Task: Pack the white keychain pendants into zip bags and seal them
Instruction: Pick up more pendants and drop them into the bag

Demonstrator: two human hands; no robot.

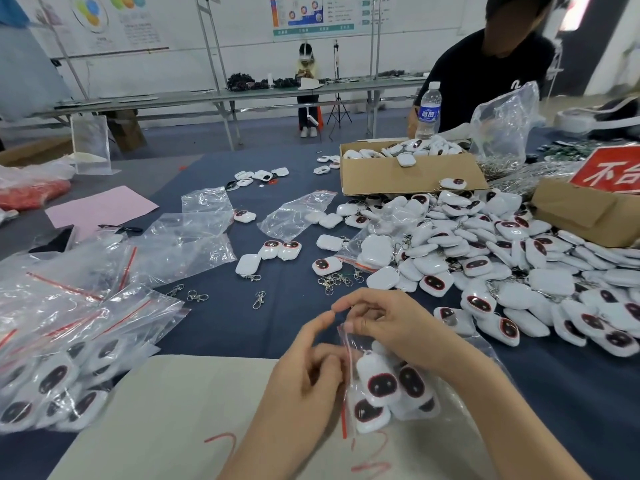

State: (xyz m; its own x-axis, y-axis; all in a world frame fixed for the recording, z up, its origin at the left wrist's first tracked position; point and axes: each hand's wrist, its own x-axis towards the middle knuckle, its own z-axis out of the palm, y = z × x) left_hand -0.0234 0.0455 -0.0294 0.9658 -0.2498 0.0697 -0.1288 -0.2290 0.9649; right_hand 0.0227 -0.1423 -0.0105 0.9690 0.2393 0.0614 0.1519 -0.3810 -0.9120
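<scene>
Near the middle of the desk [242,317], two hands hold one zip bag [344,420] upright. The left hand [304,375] pinches the bag's red zip edge. The right hand [394,327] has its grip pinching the top corner. Three pendants [377,381] show dark faces inside. At right lies a heap of loose pendants [519,271], too many to count, with two cardboard boxes [408,174] beyond it. One water bottle [428,110] stands farther back. Filled bags [62,375] are piled at near left.

a water bottle [428,110] stands behind a cardboard box [408,180] on the blue-covered counter [242,323]; a pink paper sheet [100,209] lies left, loose metal clasps [259,299] mid-counter.
</scene>
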